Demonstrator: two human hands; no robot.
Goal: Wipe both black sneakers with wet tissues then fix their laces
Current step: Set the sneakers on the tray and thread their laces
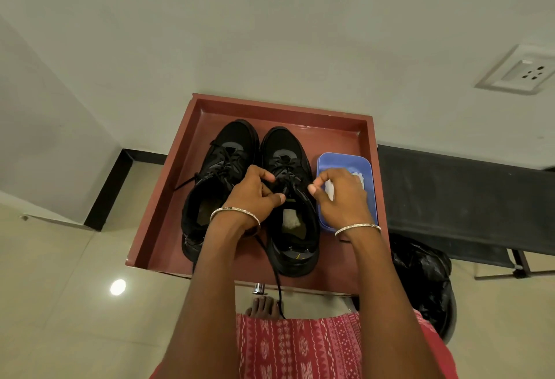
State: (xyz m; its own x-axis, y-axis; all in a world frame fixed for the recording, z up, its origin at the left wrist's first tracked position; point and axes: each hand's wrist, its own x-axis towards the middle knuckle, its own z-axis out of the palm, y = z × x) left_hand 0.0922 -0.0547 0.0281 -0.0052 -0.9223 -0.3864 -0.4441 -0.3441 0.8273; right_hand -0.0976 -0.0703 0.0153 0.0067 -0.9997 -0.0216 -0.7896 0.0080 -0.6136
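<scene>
right-hand sneaker (289, 198) sits on the red tray (168, 198), toe toward the wall, its twin, the left-hand sneaker (216, 186), touching it on the side away from the blue tub (345, 162). i have my left hand (255, 189) curled on the lace (277, 282) at the tongue, thumb and fingers pinching it. my right hand (339, 195) sits between sneaker and tub, fingertips pinched together; i judge it holds the other lace end, but black on black, i cannot tell for sure. one loose end trails off the tray's near edge toward my foot (261, 309). white tissue (360, 177) shows in the tub, and a wad (290, 219) lies inside the sneaker.

handling, my guess: lace is thin, limp, likely slippery, so grip near the eyelets, not the tip. upper looks soft mesh and will give; the sole is stiffer, so steady it there. the shoe looks light and may slide on the tray when pulled.
</scene>
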